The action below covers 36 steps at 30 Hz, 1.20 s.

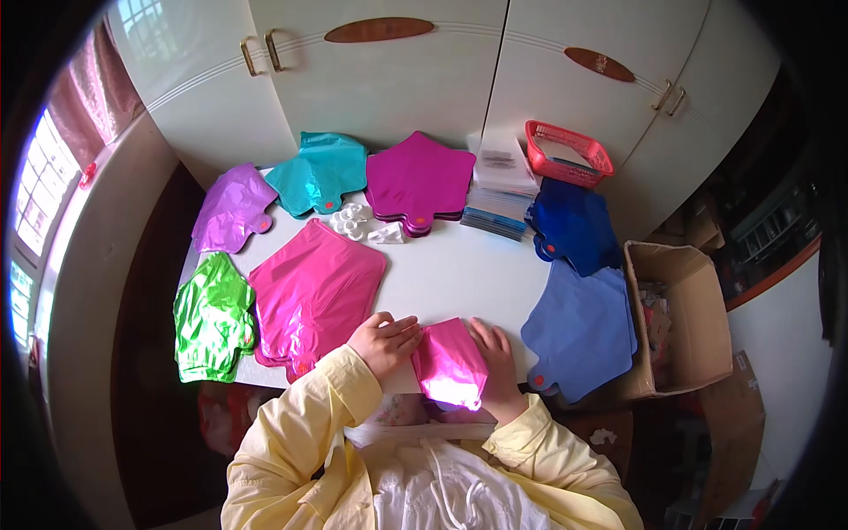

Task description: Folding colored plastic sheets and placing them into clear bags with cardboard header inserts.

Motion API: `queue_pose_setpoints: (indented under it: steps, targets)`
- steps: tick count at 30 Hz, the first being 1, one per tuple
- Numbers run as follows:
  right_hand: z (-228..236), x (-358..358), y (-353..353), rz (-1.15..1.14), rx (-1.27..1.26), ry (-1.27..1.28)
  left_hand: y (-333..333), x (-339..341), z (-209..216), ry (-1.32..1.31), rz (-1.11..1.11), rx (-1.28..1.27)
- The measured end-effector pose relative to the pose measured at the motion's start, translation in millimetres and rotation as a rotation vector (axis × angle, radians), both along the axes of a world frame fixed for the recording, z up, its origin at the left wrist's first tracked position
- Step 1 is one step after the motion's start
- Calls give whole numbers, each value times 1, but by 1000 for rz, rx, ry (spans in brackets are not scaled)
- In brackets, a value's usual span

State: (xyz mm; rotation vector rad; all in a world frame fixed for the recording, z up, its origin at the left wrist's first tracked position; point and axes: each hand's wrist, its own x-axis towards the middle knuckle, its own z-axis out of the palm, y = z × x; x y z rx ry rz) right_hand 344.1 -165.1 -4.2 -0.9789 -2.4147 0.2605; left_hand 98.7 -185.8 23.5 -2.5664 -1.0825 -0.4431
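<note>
Beside pink foil [449, 358], left hand [383, 346] and right hand [501, 367], fingers' grip partly hidden, unclear.

Two hands [384, 346], seven foil piles [420, 177], one basket [567, 168]

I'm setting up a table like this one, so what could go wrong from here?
The folded pink foil between the left hand and right hand seems to overhang the table, so it might slip off if let go.

The left sleeve is close to the large pink foil; a sweep could drag it askew.

The periwinkle foil stack lies beside the open cardboard box, so a knock might tip sheets in.
</note>
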Motion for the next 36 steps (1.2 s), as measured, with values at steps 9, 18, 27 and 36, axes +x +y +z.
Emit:
queue_pose_setpoints:
  steps: [9, 18, 27, 36]
  targets:
    - [-5, 3, -2, -12, 17, -24, -6, -2, -1, 0, 24, -24]
    - [-1, 9, 1, 61, -42, -68, -15, -2, -3, 28, 68, -51]
    - [18, -3, 27, 254, -121, 239, -17, -4, -8, 22, 87, -100]
    - [5, 0, 32, 371, -54, 84, -20, -6, -7, 47, 103, -99]
